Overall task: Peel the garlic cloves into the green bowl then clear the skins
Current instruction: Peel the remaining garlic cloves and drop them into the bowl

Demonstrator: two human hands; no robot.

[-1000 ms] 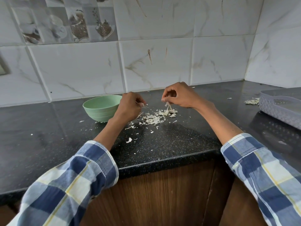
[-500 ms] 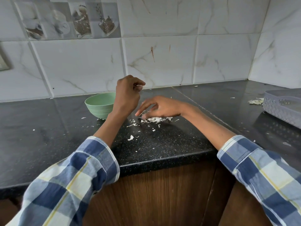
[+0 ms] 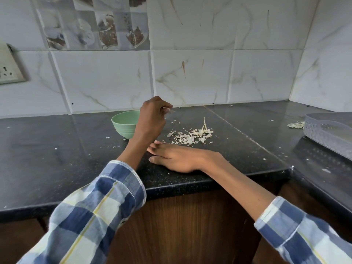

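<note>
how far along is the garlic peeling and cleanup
Peeling looks far on: a pile of skins lies on the black counter right of the green bowl, whose contents are hidden. In hand: the left hand pinches a small pale piece beside the bowl, while the right hand rests flat near the counter's front edge. Left: clearing the pile, scattered flakes and scraps by the grey basket.

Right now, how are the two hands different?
The left hand is raised beside the green bowl, fingers curled, pinching something small and pale; the right hand lies flat on the black counter, fingers straight, holding nothing. Both have checked sleeves.
</note>
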